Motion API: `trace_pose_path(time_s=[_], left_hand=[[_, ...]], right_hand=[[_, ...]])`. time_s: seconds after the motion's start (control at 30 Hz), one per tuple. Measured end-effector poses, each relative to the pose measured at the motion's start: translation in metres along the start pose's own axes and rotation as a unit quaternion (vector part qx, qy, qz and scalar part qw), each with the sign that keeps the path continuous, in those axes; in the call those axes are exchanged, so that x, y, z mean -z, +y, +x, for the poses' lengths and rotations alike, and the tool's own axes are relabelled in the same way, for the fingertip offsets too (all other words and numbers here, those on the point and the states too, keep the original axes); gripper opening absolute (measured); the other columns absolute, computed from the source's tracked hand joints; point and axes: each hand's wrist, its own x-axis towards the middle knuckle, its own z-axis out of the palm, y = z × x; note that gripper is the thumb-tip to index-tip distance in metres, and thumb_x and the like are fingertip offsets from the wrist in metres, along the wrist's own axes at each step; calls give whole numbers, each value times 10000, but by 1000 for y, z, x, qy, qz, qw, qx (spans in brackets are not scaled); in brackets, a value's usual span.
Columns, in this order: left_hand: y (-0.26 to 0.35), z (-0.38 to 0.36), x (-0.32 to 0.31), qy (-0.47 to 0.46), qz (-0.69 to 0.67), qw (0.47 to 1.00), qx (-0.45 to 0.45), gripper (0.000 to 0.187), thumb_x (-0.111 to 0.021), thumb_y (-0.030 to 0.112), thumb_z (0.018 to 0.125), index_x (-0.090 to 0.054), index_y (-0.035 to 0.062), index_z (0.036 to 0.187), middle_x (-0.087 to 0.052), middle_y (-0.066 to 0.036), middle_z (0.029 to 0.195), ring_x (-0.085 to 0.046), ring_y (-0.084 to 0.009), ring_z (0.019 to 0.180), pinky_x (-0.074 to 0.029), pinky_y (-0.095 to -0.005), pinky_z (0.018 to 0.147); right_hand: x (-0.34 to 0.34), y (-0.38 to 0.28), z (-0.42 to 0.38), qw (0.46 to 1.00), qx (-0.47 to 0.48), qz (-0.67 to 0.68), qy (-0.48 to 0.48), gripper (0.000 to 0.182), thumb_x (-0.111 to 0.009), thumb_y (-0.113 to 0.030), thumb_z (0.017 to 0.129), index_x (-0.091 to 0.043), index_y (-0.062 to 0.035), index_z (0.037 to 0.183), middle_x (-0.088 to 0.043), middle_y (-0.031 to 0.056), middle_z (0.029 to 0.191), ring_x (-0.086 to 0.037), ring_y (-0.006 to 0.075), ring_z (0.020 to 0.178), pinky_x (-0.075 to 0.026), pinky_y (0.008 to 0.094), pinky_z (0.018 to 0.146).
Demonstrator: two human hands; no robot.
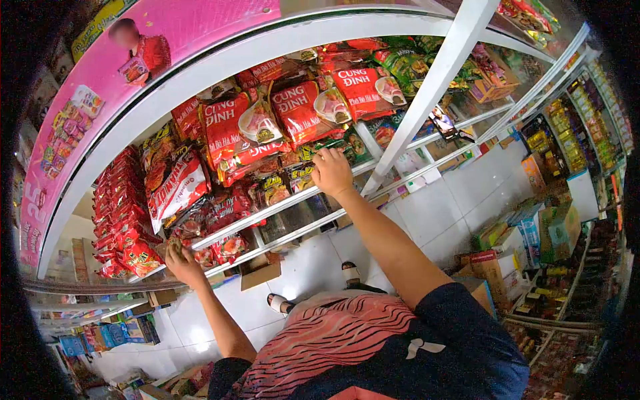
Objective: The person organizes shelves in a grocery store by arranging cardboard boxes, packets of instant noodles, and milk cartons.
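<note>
My right hand reaches over the shelf's front rail, its fingers curled down against a green-and-yellow noodle packet. Its grip underneath is hidden. Over at the lower left, my left hand is closed at the shelf edge around a small brownish thing too small to name, beside red noodle packets. Large red noodle bags marked "Cung Dinh" stand in a row behind my right hand. A red-and-white noodle packet leans between the stacks.
A white post slants up right of my right hand. White rails run along the shelf front, and a curved white frame arches over it. A phone rests near the post. Cartons stand on the tiled floor at right.
</note>
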Motion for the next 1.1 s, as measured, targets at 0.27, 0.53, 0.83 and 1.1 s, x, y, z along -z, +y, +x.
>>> trace_pose_path(time_s=[0.27, 0.53, 0.83, 1.1], left_hand=[[198, -22, 0, -155, -227, 949, -152, 196, -622, 148, 659, -575, 46, 819, -558, -157, 906, -493, -311, 903, -380, -419, 818], [193, -25, 1, -184, -279, 891, -307, 295, -644, 154, 697, -551, 61, 961, -549, -127, 1006, -498, -310, 964, -365, -427, 859], [5, 9, 23, -118, -208, 955, -175, 326, -616, 181, 754, -537, 26, 1029, -519, -178, 1092, -459, -344, 1059, -328, -449, 934], [70, -42, 35, -223, -435, 867, -90, 416, -558, 100, 769, -471, 9, 1165, -414, -205, 1259, -272, -369, 1253, -205, -437, 1023]], right_hand=[[2, 0, 2, 1000, 9, 13, 6, 228, -551, -171, 677, -566, -45, 867, -514, 107, 889, -489, 278, 854, -406, 412, 739], [2, -12, 0, 999, -40, 0, 5, 167, -529, -124, 699, -526, -49, 848, -514, 115, 881, -499, 297, 839, -421, 411, 748], [2, -94, -75, 982, -127, 47, 128, 197, -549, -142, 754, -536, -90, 944, -535, 106, 944, -536, 276, 853, -440, 352, 736], [-76, -293, -64, 265, -467, 843, -9, 401, -374, -394, 897, -474, -91, 1141, -505, 77, 1143, -538, 202, 968, -429, 323, 839]])
